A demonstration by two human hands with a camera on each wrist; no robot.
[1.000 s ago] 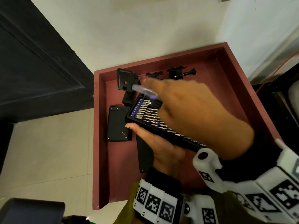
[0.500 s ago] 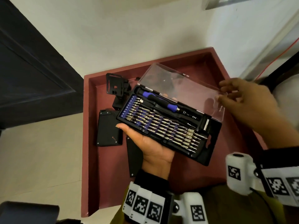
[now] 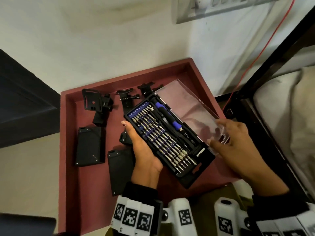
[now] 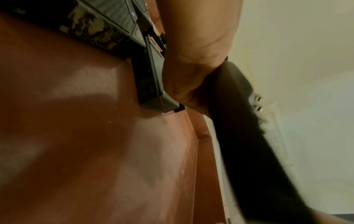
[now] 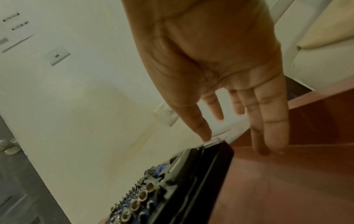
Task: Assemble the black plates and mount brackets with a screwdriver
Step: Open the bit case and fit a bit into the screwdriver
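My left hand grips a black screwdriver kit case from beneath, thumb on its left edge, above the red tray. Rows of bits and a blue-handled screwdriver lie in it. Its clear lid is swung open to the right, and my right hand pinches the lid's near corner. Two black plates lie flat in the tray left of my left hand. Mount brackets sit along the tray's far wall. In the right wrist view my thumb touches the lid tab of the case.
A small black part lies by my left thumb. A dark door stands to the left, a bed with a black frame to the right, and a red cable hangs down the wall. The tray's near left floor is bare.
My right hand lifted the clear lid off the case and swung it open to the right, then slid to the lid's near corner. The left hand keeps holding the case.
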